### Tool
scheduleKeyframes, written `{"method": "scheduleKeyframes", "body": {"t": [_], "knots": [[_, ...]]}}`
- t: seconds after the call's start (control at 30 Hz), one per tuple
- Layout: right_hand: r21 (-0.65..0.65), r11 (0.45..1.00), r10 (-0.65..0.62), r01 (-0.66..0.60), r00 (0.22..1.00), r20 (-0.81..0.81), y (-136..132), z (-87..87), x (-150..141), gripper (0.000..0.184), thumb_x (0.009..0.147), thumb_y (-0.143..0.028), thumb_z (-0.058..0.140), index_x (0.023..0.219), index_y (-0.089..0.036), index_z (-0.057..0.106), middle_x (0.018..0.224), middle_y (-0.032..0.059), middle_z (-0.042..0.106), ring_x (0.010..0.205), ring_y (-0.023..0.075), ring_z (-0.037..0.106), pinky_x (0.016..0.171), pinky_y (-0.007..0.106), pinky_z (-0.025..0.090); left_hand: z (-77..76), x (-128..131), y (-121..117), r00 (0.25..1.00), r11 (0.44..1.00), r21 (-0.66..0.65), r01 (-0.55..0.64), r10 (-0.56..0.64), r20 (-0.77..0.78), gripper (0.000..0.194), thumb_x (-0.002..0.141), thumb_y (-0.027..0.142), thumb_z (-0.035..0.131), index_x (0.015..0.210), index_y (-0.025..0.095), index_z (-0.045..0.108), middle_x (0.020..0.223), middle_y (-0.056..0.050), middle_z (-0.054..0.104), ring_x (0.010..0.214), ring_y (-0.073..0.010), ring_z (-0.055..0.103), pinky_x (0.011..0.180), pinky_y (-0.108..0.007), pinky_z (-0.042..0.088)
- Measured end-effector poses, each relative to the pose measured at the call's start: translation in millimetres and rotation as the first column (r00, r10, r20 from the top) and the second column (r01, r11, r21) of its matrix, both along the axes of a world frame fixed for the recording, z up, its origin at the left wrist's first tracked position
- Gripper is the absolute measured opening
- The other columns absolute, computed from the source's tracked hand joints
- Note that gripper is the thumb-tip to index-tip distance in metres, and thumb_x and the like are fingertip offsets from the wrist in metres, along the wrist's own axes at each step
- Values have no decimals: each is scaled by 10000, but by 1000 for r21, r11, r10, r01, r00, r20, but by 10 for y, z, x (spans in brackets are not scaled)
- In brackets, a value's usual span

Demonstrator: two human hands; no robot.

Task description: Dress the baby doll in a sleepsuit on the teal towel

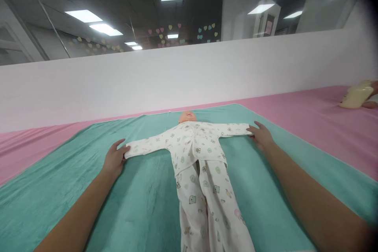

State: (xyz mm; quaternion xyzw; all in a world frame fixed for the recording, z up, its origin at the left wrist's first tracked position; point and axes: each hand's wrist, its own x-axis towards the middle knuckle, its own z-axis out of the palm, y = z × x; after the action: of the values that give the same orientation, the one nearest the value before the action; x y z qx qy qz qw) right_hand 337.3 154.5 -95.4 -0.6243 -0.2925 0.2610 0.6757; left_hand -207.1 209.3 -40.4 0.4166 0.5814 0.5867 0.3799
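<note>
A baby doll (188, 116) lies on its back, its head toward the wall. It wears a white pajama top (183, 141) with small printed animals and matching pajama pants (215, 193). Both sleeves stretch out sideways. At the left, my left hand (114, 158) pinches the cuff of one sleeve (144, 146) between thumb and fingers. My right hand (260, 136) grips the cuff of the other sleeve (234, 129) at the right. The doll's own hands do not show. The lower ends of the pant legs run out of view at the bottom.
Under the doll a teal blanket (132, 204) covers a pink sheet (310, 114). A cream bottle (356, 95) is at the far right, with another person's fingers (374, 88) at it. Behind rises a low white wall (147, 82) with glass above, dotted with heart stickers.
</note>
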Motion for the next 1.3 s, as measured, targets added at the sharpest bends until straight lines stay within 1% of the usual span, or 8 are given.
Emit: {"method": "scheduleKeyframes", "body": {"t": [0.2, 0.3, 0.4, 0.5, 0.6, 0.77, 1.0, 1.3], "knots": [[-401, 898, 178, 179, 686, 705, -50, 147, -311, 503, 649, -193, 565, 1150, -193, 524, 1155, 134, 550, 978, 298, 545, 778, 409, 435, -132, -21, 108, 754, 997, 14, 75, -48, -655, 327, 493, 130, 653, 810, 206, 669, 746, -34, 574, 657, -195, 529, 573, -249, 366], [-305, 925, 164, 227, 485, 859, -89, 291, -554, 381, 700, -202, 511, 1079, -186, 548, 1206, 140, 484, 1017, 292, 508, 761, 387, 411, -134, 69, 59, 528, 985, 116, 129, 30, -849, 322, 592, 191, 612, 912, 203, 650, 967, -79, 534, 855, -249, 546, 666, -282, 397], [-218, 976, 194, -12, 510, 838, -217, 489, -912, 227, 811, -313, 434, 980, -217, 551, 1064, 79, 548, 851, 195, 546, 698, 329, 413, -60, 327, -180, 398, 934, 191, 302, 58, -916, 253, 778, 310, 509, 1002, 213, 576, 1053, -75, 509, 895, -224, 551, 666, -281, 418], [-220, 884, 407, -413, 446, 797, -429, 681, -1364, 254, 859, -417, 392, 867, -221, 552, 912, 33, 576, 742, 146, 523, 655, 284, 407, 13, 691, -535, 324, 776, 181, 604, -32, -946, 207, 833, 366, 494, 965, 212, 537, 1001, -53, 545, 855, -189, 551, 683, -277, 439], [-284, 753, 488, -593, 214, 846, -624, 813, -1740, 266, 841, -450, 447, 812, -206, 550, 821, 20, 569, 715, 136, 497, 640, 271, 376, 27, 993, -829, 191, 538, 145, 831, -31, -981, 197, 845, 316, 511, 996, 190, 515, 993, -72, 558, 891, -198, 530, 757, -319, 439], [-403, 707, 459, -581, -56, 886, -715, 873, -1931, 319, 718, -512, 604, 763, -204, 534, 757, 8, 570, 719, 163, 492, 634, 292, 336, -47, 1125, -932, 180, 445, 179, 877, 39, -983, 162, 854, 196, 474, 1009, 164, 505, 919, -80, 577, 832, -187, 530, 712, -323, 430], [-425, 709, 460, -562, -88, 884, -696, 853, -1900, 219, 863, -315, 436, 711, -203, 546, 739, 8, 551, 723, 141, 497, 627, 279, 338, -58, 1113, -996, 228, 351, 247, 903, 97, -969, 59, 840, 143, 454, 856, 161, 507, 742, -51, 553, 683, -153, 480, 613, -289, 383], [-508, 638, 628, -579, 11, 778, -746, 913, -1772, 158, 797, -383, 541, 777, -233, 586, 807, -10, 556, 689, 126, 493, 597, 258, 352, -45, 1154, -1070, 230, 334, 176, 926, -128, -965, 55, 842, 121, 421, 838, 168, 449, 757, -43, 516, 660, -132, 447, 570, -253, 346]]}}
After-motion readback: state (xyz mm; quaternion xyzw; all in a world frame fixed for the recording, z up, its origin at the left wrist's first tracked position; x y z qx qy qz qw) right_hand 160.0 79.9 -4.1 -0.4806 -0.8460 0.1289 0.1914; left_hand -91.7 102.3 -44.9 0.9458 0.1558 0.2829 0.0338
